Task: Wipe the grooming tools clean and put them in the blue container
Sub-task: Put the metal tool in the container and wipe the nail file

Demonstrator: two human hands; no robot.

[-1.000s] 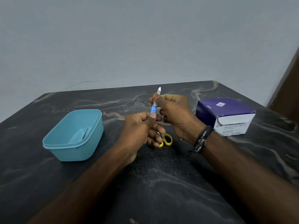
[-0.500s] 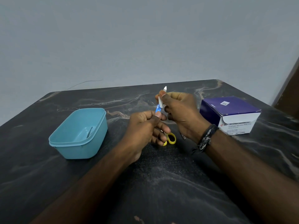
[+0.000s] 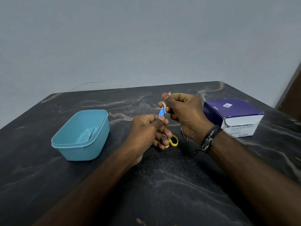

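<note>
Both hands hold a small blue-and-white alcohol swab packet (image 3: pixel 162 110) above the table's middle. My left hand (image 3: pixel 146 129) pinches its lower blue end between thumb and finger. My right hand (image 3: pixel 184 111) pinches its upper white end, thumb on top. Under my left fingers lie small scissors with yellow handles (image 3: pixel 173 141). A thin metal tool (image 3: pixel 184 134) lies on the table under my right wrist. The blue container (image 3: pixel 81 136) stands to the left with a metal tool (image 3: pixel 92 132) lying inside.
A purple and white box of alcohol swabs (image 3: pixel 234 116) sits at the right on the dark marble table (image 3: pixel 162 185). A grey wall rises behind. A brown door edge (image 3: pixel 291 93) shows at the far right.
My right thumb has slid up the packet and pulled its white top away from the blue end. The view shifted slightly left to right.
</note>
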